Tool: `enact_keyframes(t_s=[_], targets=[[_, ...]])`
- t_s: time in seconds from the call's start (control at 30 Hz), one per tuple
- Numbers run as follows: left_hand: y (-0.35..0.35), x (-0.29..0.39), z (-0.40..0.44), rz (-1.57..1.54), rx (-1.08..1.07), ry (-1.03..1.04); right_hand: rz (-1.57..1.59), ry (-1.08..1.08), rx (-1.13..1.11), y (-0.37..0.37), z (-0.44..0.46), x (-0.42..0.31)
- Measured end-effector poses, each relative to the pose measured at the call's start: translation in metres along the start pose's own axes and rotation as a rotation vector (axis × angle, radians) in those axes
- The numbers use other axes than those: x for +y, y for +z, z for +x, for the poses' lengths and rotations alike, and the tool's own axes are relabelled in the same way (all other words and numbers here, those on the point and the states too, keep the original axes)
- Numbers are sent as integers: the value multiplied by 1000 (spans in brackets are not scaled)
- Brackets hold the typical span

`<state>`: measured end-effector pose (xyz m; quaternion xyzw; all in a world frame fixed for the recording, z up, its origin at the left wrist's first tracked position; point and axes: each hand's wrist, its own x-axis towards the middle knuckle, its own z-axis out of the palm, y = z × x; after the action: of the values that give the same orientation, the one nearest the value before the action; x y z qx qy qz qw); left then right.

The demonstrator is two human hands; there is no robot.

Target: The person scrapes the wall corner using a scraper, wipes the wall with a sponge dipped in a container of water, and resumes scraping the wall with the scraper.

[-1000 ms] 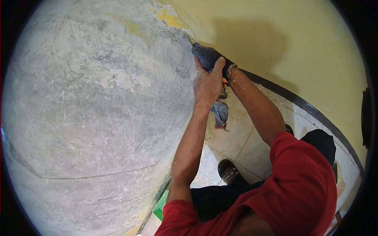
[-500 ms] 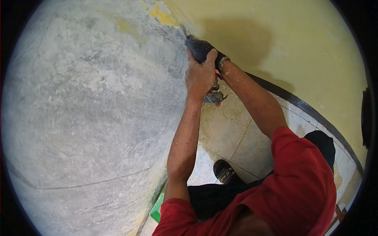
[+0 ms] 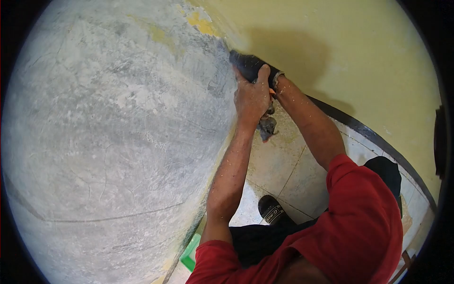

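On the right hand (image 3: 254,66), the dark cloth glove (image 3: 247,61) slants long-ways, its tip at the seam between the scuffed, mottled grey wall (image 3: 118,142) and smooth yellow wall (image 3: 378,57). The left hand (image 3: 252,100), bare and dusty, is clamped around it. A crumpled grey bundle (image 3: 267,127) hangs below, tapering toward the tiled floor (image 3: 269,163). Whether the right hand grips anything is hidden; I cannot tell.
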<state>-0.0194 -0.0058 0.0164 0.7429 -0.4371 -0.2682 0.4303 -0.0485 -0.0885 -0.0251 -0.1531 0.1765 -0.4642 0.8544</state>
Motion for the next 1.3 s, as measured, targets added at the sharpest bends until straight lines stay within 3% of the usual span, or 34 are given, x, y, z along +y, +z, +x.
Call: enact_keyframes(t_s=[0.07, 0.1, 0.17, 0.4, 0.47, 0.5, 0.57, 0.73, 0.87, 0.9, 0.93, 0.97, 1.03, 1.07, 1.1, 1.17, 1.2, 1.23, 1.3], targets=[[7, 1, 4, -70, -58, -25, 143, 86, 114, 10, -17, -14], [13, 3, 9, 71, 49, 19, 137, 79, 123, -2, -7, -14], [14, 1, 9, 198, 173, 51, 132, 35, -84, -28, 20, -7], [-16, 10, -22, 33, 8, -72, 264, 105, -64, -5, 3, 14], [-19, 11, -22, -47, -40, -71, -352, -210, -224, -1, -4, 17], [-15, 5, -18, -4, 23, -9, -352, -212, -228, -2, -1, 16], [-11, -5, -8, 41, 82, 61, 78, 30, -110, -4, 9, 11], [-12, 13, -14, -15, 3, -63, 94, 122, -4, -5, 11, 8], [-13, -8, 3, 106, 138, -51, -47, 183, -28, 2, 17, 15], [-21, -1, 5, 54, 46, -41, -90, 242, 22, 7, 19, 15], [-26, 7, 7, -1, -55, -17, 115, 257, -23, -3, 33, 14], [-25, 5, 1, -18, -45, -11, 97, 257, -31, -20, 39, 19], [-12, -11, -5, 110, 183, 160, -1183, -488, -434, -43, 59, 22], [-7, -21, -5, 89, 225, 216, -849, -470, -492, -32, 37, 22], [-10, -16, -9, 87, 228, 232, -851, -485, -497, -25, 30, 23], [-18, -9, -18, 71, 83, -33, -753, -362, -222, -17, 20, 31], [-19, -7, -19, 57, 90, -49, -34, -74, -311, -12, 7, 26], [-20, -6, -20, 61, 93, -55, -30, -67, -311, -11, 7, 25], [-20, -3, -22, 46, 133, 20, -336, -86, -350, -13, 12, 23]])
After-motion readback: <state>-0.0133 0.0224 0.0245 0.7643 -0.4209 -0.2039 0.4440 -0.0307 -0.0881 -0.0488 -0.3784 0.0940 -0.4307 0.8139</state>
